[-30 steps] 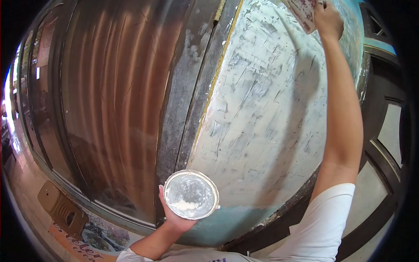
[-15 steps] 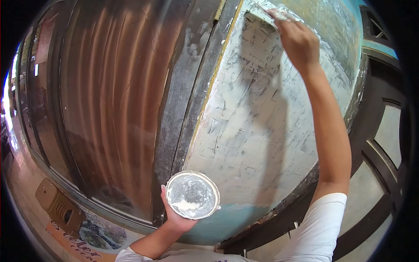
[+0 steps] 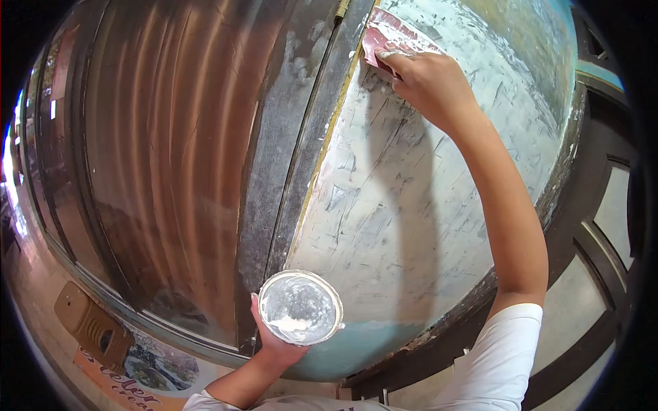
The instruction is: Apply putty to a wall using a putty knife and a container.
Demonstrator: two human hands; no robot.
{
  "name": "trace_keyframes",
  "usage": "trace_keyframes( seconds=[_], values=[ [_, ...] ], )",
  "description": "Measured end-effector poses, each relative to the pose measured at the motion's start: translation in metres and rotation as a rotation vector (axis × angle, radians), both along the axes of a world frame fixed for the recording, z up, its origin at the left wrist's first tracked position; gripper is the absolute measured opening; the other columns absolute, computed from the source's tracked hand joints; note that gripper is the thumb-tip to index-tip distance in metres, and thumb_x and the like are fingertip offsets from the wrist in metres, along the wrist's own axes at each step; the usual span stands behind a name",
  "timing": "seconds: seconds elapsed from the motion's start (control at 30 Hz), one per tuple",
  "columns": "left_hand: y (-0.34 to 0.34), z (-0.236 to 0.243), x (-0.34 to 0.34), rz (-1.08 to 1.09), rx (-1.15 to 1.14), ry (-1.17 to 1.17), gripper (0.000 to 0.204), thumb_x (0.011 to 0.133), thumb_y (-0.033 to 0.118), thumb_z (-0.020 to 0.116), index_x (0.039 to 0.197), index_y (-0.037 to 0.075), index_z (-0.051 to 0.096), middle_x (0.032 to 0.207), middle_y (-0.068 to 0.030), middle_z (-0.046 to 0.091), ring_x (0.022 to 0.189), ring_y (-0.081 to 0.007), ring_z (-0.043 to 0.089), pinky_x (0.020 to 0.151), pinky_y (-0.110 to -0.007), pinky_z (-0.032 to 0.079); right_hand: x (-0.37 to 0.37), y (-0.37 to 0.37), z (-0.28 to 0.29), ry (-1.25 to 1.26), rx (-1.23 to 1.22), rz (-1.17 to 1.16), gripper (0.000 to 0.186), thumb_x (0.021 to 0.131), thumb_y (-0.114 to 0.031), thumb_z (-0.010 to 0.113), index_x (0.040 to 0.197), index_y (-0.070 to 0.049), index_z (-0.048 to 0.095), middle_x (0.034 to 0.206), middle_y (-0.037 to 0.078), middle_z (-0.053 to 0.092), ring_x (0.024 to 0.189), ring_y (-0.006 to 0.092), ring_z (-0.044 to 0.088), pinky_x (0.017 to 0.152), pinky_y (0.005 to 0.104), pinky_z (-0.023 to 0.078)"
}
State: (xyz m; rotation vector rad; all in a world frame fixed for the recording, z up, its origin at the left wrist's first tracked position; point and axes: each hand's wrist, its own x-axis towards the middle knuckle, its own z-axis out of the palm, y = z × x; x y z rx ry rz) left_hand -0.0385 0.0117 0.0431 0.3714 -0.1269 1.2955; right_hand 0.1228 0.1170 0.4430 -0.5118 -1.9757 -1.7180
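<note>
Fig.: right hand (image 3: 428, 82) clamps thin, likely flexible red scraper (image 3: 394, 38) w/ fingers flat to wall (image 3: 411, 226); left hand (image 3: 274, 339) cups light, putty-slick bowl (image 3: 300, 307) from below.

Under the right hand (image 3: 428, 82) a pinkish-red scraper blade (image 3: 391, 38) is smeared white, and the wall panel (image 3: 411, 205) below that hand is chalky white with grey scratch streaks (turning pale blue-green at its lower edge). The round bowl (image 3: 300, 307) in the left hand (image 3: 274, 339) is silvery grey with a dab of white paste. Left of both hands, the corrugated shutter (image 3: 157, 157) shows rusty brown vertical ribs.
</note>
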Motion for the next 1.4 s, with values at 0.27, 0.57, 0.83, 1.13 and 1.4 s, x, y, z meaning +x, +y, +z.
trace_keyframes(
  seconds=[0.27, 0.57, 0.83, 1.13, 1.4],
  values=[
    [-0.028, 0.019, -0.005, -0.006, 0.032, -0.077, 0.087, 0.084, 0.081, 0.034, 0.144, 0.020, 0.043, 0.147, -0.0083, 0.044, 0.134, -0.0359, 0.043, 0.110, -0.061, 0.032, 0.006, -0.014, -0.012, -0.018, -0.030, -0.155, 0.022, 0.077, -0.006, 0.061, 0.098, -0.010, 0.060, 0.066, 0.008, 0.063, 0.066, 0.0279, 0.066, 0.059, 0.0395, 0.053],
    [-0.058, 0.003, -0.013, 0.046, -0.074, -0.015, 0.089, 0.081, 0.084, 0.037, 0.144, 0.022, 0.045, 0.146, -0.0082, 0.045, 0.133, -0.0369, 0.044, 0.107, -0.065, 0.032, 0.024, -0.063, -0.020, 0.101, 0.108, 0.153, 0.023, 0.078, -0.004, 0.065, 0.100, -0.010, 0.064, 0.083, 0.005, 0.066, 0.078, 0.0256, 0.065, 0.068, 0.0373, 0.054],
    [-0.052, 0.012, 0.000, -0.017, -0.045, 0.001, 0.087, 0.082, 0.083, 0.036, 0.144, 0.022, 0.044, 0.145, -0.0060, 0.046, 0.132, -0.0353, 0.044, 0.107, -0.063, 0.034, 0.021, -0.015, 0.017, 0.155, 0.272, 0.059, 0.016, 0.080, -0.009, 0.064, 0.095, -0.014, 0.067, 0.084, 0.002, 0.069, 0.085, 0.0228, 0.065, 0.070, 0.0355, 0.056],
    [-0.037, 0.003, -0.003, 0.015, 0.007, -0.037, 0.085, 0.086, 0.080, 0.033, 0.146, 0.020, 0.039, 0.150, -0.0084, 0.039, 0.136, -0.0354, 0.040, 0.110, -0.063, 0.031, 0.005, -0.015, -0.102, -0.109, 0.151, 0.156, 0.017, 0.073, -0.009, 0.064, 0.090, -0.009, 0.065, 0.085, 0.003, 0.067, 0.083, 0.0186, 0.063, 0.066, 0.0328, 0.053],
    [-0.035, 0.011, 0.010, 0.038, 0.013, 0.022, 0.085, 0.087, 0.079, 0.030, 0.146, 0.019, 0.039, 0.147, -0.0084, 0.043, 0.131, -0.0370, 0.045, 0.105, -0.066, 0.036, 0.032, -0.029, -0.040, 0.167, 0.207, 0.057, 0.022, 0.072, -0.005, 0.064, 0.093, -0.010, 0.067, 0.088, 0.004, 0.069, 0.082, 0.0239, 0.063, 0.068, 0.0345, 0.052]
  ],
)
